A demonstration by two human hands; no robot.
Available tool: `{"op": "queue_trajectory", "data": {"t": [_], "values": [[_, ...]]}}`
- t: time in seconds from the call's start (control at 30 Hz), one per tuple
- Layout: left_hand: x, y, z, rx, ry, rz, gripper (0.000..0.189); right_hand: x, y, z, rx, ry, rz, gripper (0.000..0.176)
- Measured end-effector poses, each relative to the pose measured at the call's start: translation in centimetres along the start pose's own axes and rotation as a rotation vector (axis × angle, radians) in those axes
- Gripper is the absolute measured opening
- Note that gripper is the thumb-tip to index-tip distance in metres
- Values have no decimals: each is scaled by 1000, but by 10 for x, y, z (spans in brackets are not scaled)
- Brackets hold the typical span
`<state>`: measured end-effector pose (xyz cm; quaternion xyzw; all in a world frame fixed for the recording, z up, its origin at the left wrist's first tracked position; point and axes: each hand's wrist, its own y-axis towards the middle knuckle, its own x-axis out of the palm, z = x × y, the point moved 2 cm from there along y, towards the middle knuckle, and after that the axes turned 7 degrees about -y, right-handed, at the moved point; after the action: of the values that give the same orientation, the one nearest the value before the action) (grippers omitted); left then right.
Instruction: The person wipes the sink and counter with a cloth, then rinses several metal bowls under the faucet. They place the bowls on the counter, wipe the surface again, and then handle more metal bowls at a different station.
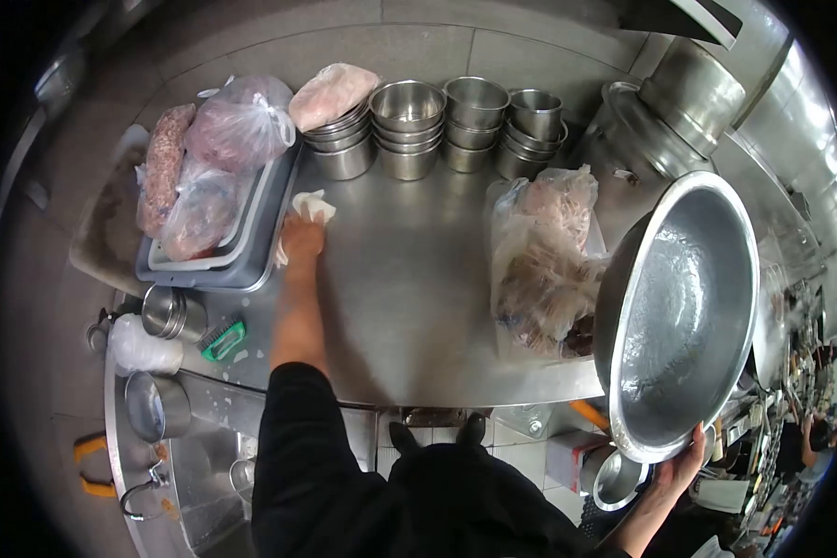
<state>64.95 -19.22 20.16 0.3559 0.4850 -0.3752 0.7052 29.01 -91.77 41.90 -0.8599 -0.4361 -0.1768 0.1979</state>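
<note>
steel counter (409,316): left hand (302,237) clasps cloth (314,205), right hand (676,474) grips bowl (684,316).

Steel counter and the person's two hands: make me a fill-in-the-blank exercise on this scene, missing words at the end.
1. The left hand holds a ____ cloth.
2. The large metal bowl is held in the person's ____ hand.
3. The brush has a ____ body.
4. Among the stacks of metal pots, the pink package lies on the ____ one in the picture.

Missing words: white; right; green; leftmost.
</note>
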Motion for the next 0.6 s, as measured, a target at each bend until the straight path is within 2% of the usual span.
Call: {"op": "queue_trajectory", "data": {"t": [0.03, 0.07, 0.13, 0.23, 0.3, 0.37, 0.43, 0.53, 0.6], "values": [[-21, -18, 0, 25, -9, -87, 62, -3, 1, 0, 14, -1, -3, 38], [-19, -30, -9, 13, 2, -82, 62, -6, 4, 0, 17, -1, -6, 37], [-17, -57, -23, 200, 102, 35, 64, -5, 11, 0, 26, -1, -21, 37], [-20, -116, -26, 155, 18, -12, 67, 1, 17, 5, 47, 9, -80, 37], [-48, -168, -11, 152, 13, -16, 63, 1, 22, 12, 40, -1, -124, 35], [-64, -206, -28, 126, 13, -40, 61, 8, 22, 18, 73, -8, -167, 35], [-75, -244, -45, 185, -132, 166, 53, 16, 21, 23, 104, 23, -195, 34], [-106, -303, -74, 62, -84, 213, 46, 22, 16, 29, 157, 24, -275, 35], [-121, -341, -98, 67, -51, 258, 41, 27, 10, 33, 173, 33, -313, 35]]}}
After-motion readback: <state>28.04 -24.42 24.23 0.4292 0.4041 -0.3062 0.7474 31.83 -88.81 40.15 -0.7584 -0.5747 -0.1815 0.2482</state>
